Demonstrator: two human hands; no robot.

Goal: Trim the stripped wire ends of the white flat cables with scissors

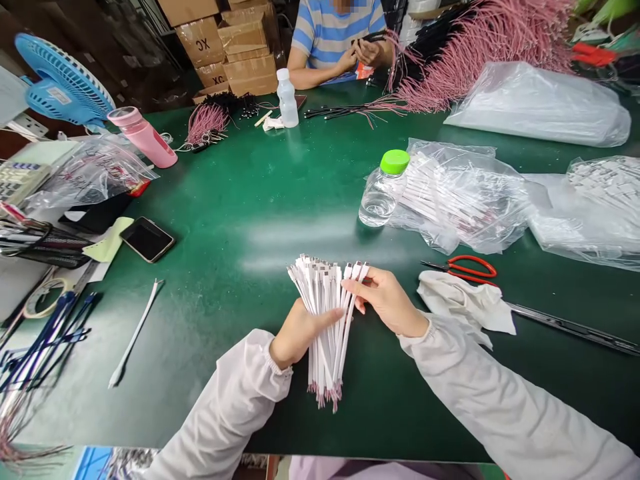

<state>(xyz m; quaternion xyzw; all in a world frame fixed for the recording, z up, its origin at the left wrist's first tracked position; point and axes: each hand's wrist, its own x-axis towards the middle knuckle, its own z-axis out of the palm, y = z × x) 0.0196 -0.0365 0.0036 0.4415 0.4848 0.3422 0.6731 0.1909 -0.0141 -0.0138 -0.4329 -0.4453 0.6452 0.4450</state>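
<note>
A loose bundle of white flat cables [325,357] stands fanned out over the green table mat [215,280], its stripped pink wire ends hanging downward. My left hand [300,333] wraps around the bundle's left side, its fingers reaching across the front. My right hand [385,300] presses in from the right, with its fingers on the upper cable ends. White sleeves cover both forearms. A long white strip [134,333] lies on the mat to the left of my hands.
Red-handled scissors [465,269], a crumpled white cloth [463,307] and a metal ruler [570,328] lie to the right. Ahead are a green-capped water bottle [385,190] and a plastic bag of cables [460,200]. A phone [147,239] lies left. A co-worker [340,47] handles cables across the table.
</note>
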